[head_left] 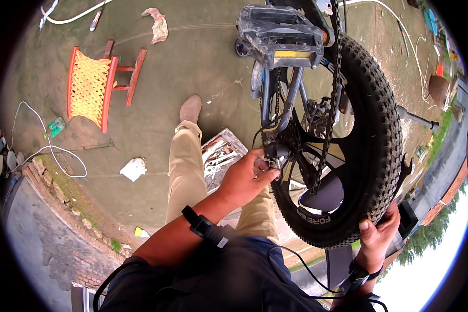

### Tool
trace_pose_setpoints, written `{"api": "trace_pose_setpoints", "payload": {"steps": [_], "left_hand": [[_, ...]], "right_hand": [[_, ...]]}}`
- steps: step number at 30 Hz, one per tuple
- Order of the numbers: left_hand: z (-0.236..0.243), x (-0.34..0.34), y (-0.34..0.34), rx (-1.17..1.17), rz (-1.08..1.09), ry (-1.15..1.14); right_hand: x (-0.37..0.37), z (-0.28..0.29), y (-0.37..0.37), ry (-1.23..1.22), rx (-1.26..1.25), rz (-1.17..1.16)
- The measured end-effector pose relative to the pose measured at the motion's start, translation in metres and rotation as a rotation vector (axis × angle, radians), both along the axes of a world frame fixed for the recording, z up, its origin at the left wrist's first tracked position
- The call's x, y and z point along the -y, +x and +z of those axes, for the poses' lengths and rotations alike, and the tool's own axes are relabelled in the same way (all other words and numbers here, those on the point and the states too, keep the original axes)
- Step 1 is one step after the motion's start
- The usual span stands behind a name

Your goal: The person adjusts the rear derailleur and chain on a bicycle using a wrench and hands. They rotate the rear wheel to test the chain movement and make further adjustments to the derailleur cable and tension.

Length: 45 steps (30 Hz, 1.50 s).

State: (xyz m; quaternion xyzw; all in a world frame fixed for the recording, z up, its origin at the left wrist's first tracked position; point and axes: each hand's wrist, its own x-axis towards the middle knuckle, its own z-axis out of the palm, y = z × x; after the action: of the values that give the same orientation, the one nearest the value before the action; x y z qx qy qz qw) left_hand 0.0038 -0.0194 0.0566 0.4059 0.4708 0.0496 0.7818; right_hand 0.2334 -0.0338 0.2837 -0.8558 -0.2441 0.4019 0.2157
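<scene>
A bicycle wheel with a knobby black tyre (389, 112) stands before me at the right. My left hand (247, 178) is at the wheel's hub (276, 152), fingers pinched around a small shiny part that I cannot make out. With thumb and fingers, my right hand (380, 233) grips the tyre's lower right edge. The chain (332, 99) runs down from the crank side past the spokes. Above it, the black pedal (281, 35) with a yellow reflector juts toward me. A grey frame tube (295, 99) leads down to the hub.
A tray (235, 139) of wrenches and other metal tools lies on the ground by my legs. At the left, a red-framed stool with yellow webbing (90, 88) lies tipped over. A white cable (52, 147), a brush (95, 21) and a crumpled white bag (133, 169) are scattered about.
</scene>
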Motion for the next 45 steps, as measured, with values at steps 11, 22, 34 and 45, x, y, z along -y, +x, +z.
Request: {"api": "trace_pose_setpoints", "payload": {"steps": [11, 22, 34, 45], "left_hand": [[-0.004, 0.013, 0.032, -0.093, 0.126, -0.13], [-0.009, 0.021, 0.03, -0.107, 0.136, 0.063], [-0.014, 0.02, 0.024, -0.115, 0.07, 0.254], [0.012, -0.033, 0.031, -0.166, -0.148, 0.612]], "right_hand": [[-0.027, -0.004, -0.004, 0.054, 0.015, 0.022], [-0.058, -0.003, 0.001, -0.011, -0.01, 0.063], [-0.04, 0.0, -0.003, 0.047, 0.04, -0.001], [-0.031, 0.001, -0.002, 0.105, -0.081, 0.0]]}}
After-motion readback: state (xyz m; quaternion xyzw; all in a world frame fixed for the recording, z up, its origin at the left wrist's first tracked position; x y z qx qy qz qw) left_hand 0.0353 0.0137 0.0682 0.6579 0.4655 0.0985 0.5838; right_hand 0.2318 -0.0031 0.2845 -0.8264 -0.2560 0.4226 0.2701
